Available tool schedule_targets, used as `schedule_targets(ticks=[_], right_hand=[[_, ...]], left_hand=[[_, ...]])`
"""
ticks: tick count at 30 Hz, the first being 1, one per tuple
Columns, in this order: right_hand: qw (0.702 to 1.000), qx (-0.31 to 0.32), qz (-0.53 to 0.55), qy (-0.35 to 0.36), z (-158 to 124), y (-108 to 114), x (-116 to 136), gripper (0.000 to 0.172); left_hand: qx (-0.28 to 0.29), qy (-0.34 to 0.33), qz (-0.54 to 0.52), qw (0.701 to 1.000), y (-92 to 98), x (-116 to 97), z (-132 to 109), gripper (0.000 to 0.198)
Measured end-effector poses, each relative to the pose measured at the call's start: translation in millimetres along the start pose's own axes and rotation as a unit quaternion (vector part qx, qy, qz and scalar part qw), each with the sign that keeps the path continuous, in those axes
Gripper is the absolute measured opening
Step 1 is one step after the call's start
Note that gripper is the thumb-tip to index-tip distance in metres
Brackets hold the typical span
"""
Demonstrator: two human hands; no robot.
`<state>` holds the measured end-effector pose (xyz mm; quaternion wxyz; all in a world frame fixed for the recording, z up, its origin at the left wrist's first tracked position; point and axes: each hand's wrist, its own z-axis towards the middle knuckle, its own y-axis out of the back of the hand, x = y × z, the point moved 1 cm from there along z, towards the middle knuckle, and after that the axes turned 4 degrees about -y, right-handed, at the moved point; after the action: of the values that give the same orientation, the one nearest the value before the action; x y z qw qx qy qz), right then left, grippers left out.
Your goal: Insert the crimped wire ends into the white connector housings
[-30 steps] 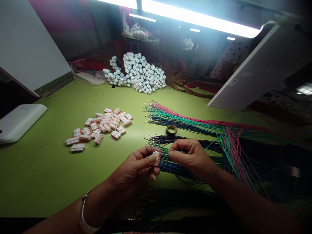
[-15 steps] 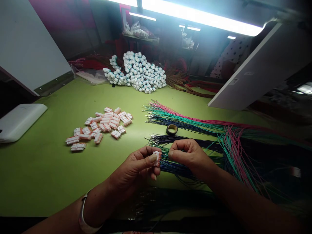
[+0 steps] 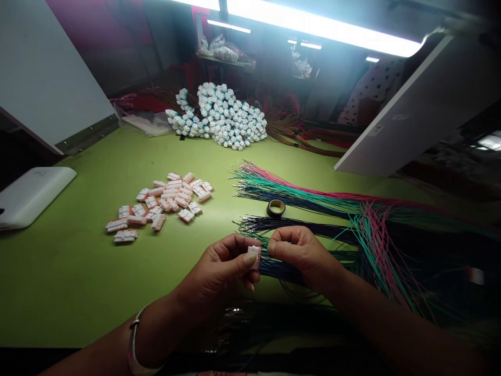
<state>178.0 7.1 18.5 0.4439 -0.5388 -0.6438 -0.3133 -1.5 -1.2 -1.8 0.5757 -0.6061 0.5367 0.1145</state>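
My left hand [image 3: 225,266] grips a small white and orange connector housing [image 3: 254,255] between thumb and fingers, its orange side turned to the right. Just right of it, my right hand [image 3: 300,251] is closed in a pinch on a thin wire, whose tip points at the housing's orange side. Most of that wire is hidden by the fingers, and whether its tip has entered the housing I cannot tell. Beneath and behind both hands lie dark blue and green wires [image 3: 274,267] with bare metal terminals at their left ends.
Loose white and orange connector housings [image 3: 170,193] lie left of centre. A tape roll [image 3: 276,208] sits between wire bundles, with pink and teal wires [image 3: 297,187] behind. White connectors [image 3: 230,115] are heaped at the back. A white plastic object [image 3: 35,196] rests at the left edge.
The housing in my left hand has shifted slightly right and down. My right hand has moved slightly left and down, so the gap between the hands is smaller.
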Motion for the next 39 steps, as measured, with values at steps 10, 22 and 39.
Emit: schedule_targets(ticks=[10,22,39], right_hand=[[0.995,-0.003,-0.087,0.056,-3,-4,-2,0.023],[0.950,-0.057,-0.229,0.204,-6,-6,-6,0.017],[0.946,-0.095,-0.226,0.213,-7,-10,-13,0.017]], left_hand=[[0.005,0.022,0.011,1.000,0.1,2,-1,0.016],[0.008,0.015,-0.006,1.000,1.1,1,-1,0.017],[0.009,0.015,0.010,1.000,0.1,1,-2,0.016]])
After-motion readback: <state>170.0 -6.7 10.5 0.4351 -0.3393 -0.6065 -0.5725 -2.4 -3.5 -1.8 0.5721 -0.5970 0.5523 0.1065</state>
